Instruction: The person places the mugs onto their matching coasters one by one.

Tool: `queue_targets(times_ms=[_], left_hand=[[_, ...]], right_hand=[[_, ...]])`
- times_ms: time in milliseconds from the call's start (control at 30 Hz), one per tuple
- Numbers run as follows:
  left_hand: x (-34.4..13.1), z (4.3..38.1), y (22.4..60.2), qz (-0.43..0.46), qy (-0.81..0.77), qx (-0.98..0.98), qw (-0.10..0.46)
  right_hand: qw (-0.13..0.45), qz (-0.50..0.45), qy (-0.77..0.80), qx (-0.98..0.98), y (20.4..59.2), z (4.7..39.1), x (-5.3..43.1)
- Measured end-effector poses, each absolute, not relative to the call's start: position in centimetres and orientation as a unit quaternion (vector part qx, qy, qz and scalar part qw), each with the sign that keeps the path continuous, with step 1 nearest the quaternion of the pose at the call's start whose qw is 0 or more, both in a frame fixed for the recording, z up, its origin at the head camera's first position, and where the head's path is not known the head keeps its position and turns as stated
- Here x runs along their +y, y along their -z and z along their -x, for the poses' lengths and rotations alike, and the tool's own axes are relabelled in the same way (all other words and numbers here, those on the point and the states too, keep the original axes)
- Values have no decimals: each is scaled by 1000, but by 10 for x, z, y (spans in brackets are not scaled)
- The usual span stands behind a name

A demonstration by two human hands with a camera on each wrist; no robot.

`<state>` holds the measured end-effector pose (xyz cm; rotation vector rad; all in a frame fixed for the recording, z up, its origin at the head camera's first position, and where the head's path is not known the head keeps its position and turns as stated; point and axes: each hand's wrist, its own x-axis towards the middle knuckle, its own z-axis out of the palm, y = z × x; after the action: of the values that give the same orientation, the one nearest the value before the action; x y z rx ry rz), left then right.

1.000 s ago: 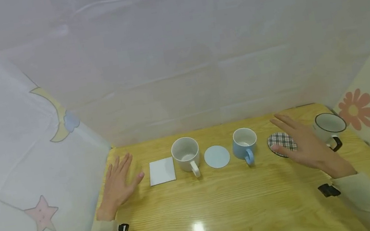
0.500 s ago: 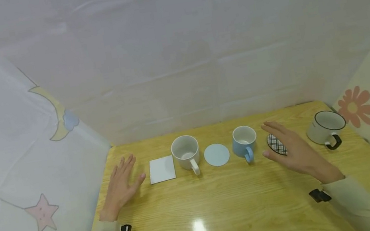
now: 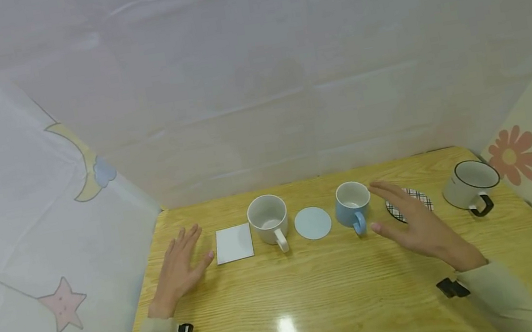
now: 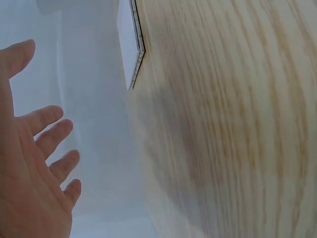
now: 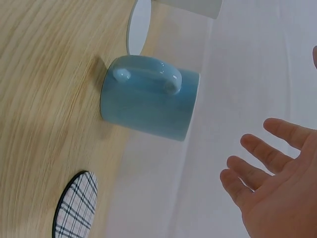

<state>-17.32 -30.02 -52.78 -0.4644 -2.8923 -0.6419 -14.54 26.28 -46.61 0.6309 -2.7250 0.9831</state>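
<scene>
My left hand (image 3: 178,270) hovers with spread fingers over the table's left side, just left of a square white coaster (image 3: 233,243). On the right, my right hand (image 3: 418,223) is held in the air, fingers extended and thumb apart, partly covering a round plaid coaster (image 3: 422,197). Its fingertips are close to the right side of a light blue mug (image 3: 351,211), whose handle faces me. The right wrist view has that blue mug (image 5: 148,96) upright on the wood, apart from the fingers. Neither hand holds anything.
A large white mug (image 3: 268,221) stands between the square coaster and a round pale blue coaster (image 3: 313,223). At far right is a white mug with a black rim and handle (image 3: 470,186). Cloth walls (image 3: 236,107) enclose the wooden table (image 3: 318,297).
My right hand has moved left, from beside the black-rimmed mug towards the blue mug, uncovering the black-rimmed mug. My left hand has drifted slightly right. The mugs and coasters stay in place.
</scene>
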Motion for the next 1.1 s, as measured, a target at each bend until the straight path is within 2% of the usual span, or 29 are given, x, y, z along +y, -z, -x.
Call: queue_targets(times_ms=[233, 700, 1100], left_hand=[[-299, 171, 530, 162, 239, -954, 88], [-292, 170, 542, 147, 235, -960, 47], [-287, 168, 548, 151, 227, -961, 38]], right_hand=[[104, -225, -342, -906, 470, 145, 253], [103, -232, -365, -896, 477, 142, 241], [108, -241, -397, -879, 482, 139, 234]])
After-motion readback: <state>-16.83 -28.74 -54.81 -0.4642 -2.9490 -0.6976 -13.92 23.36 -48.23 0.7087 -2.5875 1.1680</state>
